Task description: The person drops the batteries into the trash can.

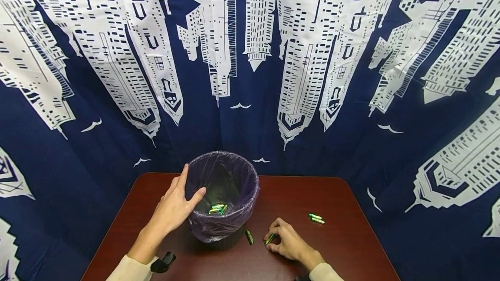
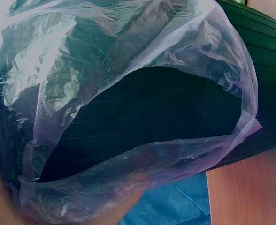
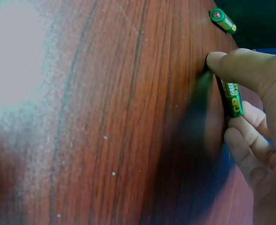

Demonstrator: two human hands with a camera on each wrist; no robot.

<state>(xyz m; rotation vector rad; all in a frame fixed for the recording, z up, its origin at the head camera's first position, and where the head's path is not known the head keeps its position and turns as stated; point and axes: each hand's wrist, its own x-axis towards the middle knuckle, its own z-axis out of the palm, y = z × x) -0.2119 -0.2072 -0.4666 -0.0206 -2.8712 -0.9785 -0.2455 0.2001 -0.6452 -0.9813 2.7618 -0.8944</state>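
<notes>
A dark waste bin (image 1: 225,243) lined with a thin purple plastic bag (image 1: 247,212) stands on the table. Several green-and-gold batteries (image 1: 217,208) lie at its bottom. My left hand (image 1: 172,207) rests at the bin's left rim, fingers extended and thumb reaching over the opening. In the left wrist view the bag's loose edge (image 2: 175,154) hangs over the bin's ribbed side. To the right of the bin, my right hand (image 1: 287,240) pinches a green battery (image 3: 232,98) at the tabletop. Another battery (image 1: 249,237) lies between that hand and the bin.
Two more batteries (image 1: 317,218) lie side by side farther right on the reddish-brown wooden table (image 1: 304,194). A navy curtain (image 1: 234,133) with white upside-down skyscrapers hangs right behind the table's back edge.
</notes>
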